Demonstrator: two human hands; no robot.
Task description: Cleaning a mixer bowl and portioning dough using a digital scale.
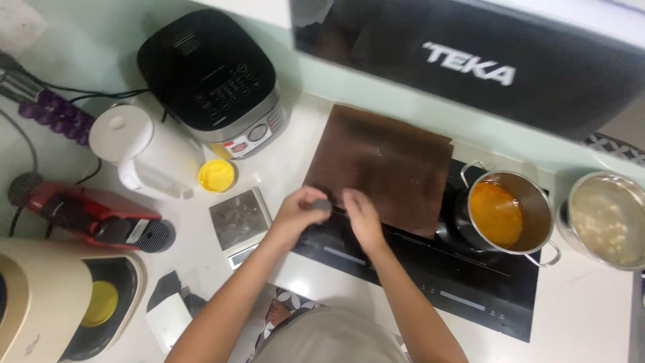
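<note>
A small dark object [322,204] sat mostly hidden between the left hand [299,210] and right hand [361,215]. The right edge cropped the round steel pot of pale pieces [608,218].

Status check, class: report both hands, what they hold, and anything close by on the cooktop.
Left hand closed on small dark object. Right hand beside it, grip unclear. Both at cutting board edge. Pot of orange liquid close right.
</note>
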